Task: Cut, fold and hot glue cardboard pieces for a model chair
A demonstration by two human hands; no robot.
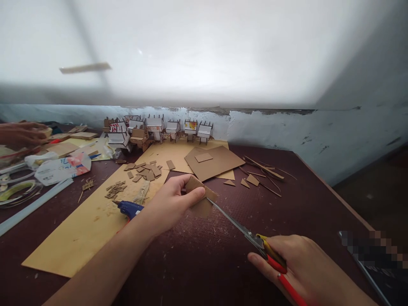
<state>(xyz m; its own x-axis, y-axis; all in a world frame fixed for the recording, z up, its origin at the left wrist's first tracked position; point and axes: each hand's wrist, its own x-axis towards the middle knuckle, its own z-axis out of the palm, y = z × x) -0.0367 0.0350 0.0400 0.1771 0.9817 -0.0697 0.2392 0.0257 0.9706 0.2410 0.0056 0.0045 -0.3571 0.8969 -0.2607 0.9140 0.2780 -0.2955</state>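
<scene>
My left hand pinches a small piece of brown cardboard between thumb and fingers, above the dark table. My right hand is wrapped round the red and yellow handles of a pair of scissors. The tips of the blades meet the cardboard's lower right edge, close to my left thumb. Under my left forearm lies a blue glue gun, partly hidden. Beyond my left hand, a larger brown cardboard sheet rests on the table with a small rectangle on top.
Several small cardboard models stand along the wall. Cut cardboard bits are scattered on a tan board. Offcuts and thin strips lie at right. Another person's hand is at far left, near tape rolls.
</scene>
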